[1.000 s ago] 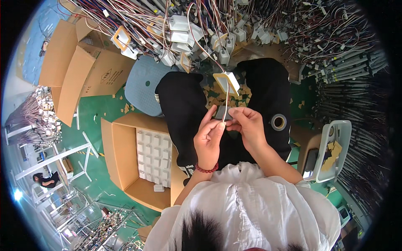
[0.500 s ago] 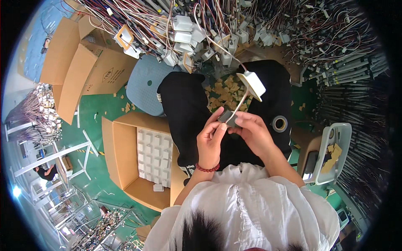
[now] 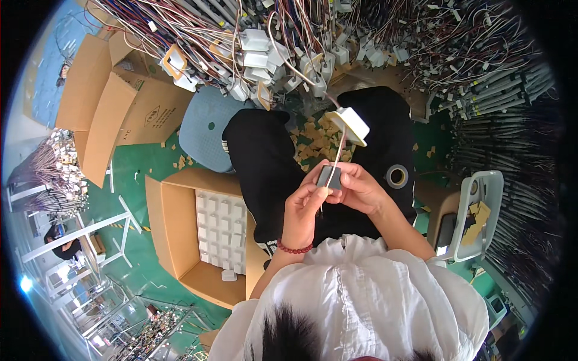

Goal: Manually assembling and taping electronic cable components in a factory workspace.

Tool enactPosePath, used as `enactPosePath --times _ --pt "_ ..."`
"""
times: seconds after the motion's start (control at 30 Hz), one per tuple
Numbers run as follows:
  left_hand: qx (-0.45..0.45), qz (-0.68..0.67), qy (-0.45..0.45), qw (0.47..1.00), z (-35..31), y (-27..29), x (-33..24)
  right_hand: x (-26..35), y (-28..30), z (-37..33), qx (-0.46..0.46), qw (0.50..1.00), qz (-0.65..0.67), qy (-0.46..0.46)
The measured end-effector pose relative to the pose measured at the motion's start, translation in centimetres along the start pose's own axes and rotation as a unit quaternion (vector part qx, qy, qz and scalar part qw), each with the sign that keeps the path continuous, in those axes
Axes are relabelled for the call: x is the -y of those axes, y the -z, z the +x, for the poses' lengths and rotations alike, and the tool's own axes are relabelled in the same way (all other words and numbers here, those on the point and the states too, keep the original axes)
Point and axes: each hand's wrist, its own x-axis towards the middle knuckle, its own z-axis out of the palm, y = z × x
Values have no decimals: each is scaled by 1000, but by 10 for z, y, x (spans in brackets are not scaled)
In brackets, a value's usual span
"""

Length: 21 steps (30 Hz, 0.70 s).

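Between my two hands, above my lap, is a small dark grey rectangular piece (image 3: 329,175), which looks like foam or tape. My left hand (image 3: 300,207) pinches its lower left side, thumb on top. The fingers of my right hand (image 3: 362,188) close on its right side. A thin pale cable (image 3: 339,157) lies across the grey piece, its loose end sticking out below. Further up, this cable passes a white box-shaped housing (image 3: 352,126) with a yellowish flange, hanging over my right thigh. Beyond it the cable runs on toward the heap of wires.
On my right thigh rests a tape roll (image 3: 397,176). An open carton (image 3: 171,234) of white parts (image 3: 221,231) stands at left, near a blue stool (image 3: 208,129). Bundled cables (image 3: 271,48) fill the far side. At right is a white bin (image 3: 490,216) with yellowish sheets.
The grey piece has turned more upright, and the cable now lies straighter along it. My right fingers have moved in closer around its edge. The whole view has shifted slightly.
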Motion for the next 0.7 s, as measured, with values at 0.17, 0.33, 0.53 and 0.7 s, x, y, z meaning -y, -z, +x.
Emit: enactPosePath --times 0.17,0.33,0.53,0.7 --pt "8 47 -39 998 2 -6 -1 -1 0 3 -21 1000 7 -18" --pt "20 92 -48 994 3 2 3 6 -8 4 -48 998 1 -44" --pt "23 97 -57 993 1 5 4 14 -17 -2 -100 993 -35 -57" --pt "22 275 -135 952 2 14 -2 18 -23 0 -118 982 -128 -67"
